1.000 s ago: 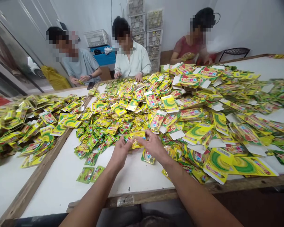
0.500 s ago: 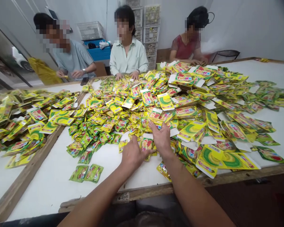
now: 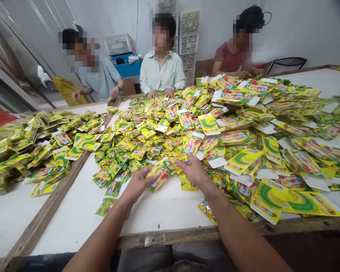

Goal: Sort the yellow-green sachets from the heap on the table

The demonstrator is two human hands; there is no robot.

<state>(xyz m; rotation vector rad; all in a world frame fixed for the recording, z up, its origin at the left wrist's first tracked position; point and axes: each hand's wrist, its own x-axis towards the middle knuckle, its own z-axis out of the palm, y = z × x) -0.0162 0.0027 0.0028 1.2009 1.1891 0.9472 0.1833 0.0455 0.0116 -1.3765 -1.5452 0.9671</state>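
Tilted over the white tabletop is a small yellow-green candy box (image 3: 162, 176), printed with red fruit. My left hand (image 3: 138, 183) grips it from its left side, thumb on the front. At the box's upper right end is my right hand (image 3: 193, 170), its thumb and fingers pinched on a small yellow packet (image 3: 181, 158), partly hidden by the fingers. Small green sachets (image 3: 110, 164) are heaped just beyond my left hand. Flat and part-folded yellow boxes (image 3: 242, 160) are piled to the right of my right hand.
A wooden strip (image 3: 56, 192) divides the table on the left, with a heap of yellow boxes (image 3: 42, 166) past it. A wooden rim (image 3: 187, 237) runs along the near edge. Several people sit across the table; white crates (image 3: 189, 43) stand stacked behind them.
My left hand has gone from reaching at the pile to gripping the box, now raised and tilted. My right hand keeps its pinch near it. The view has shifted left.
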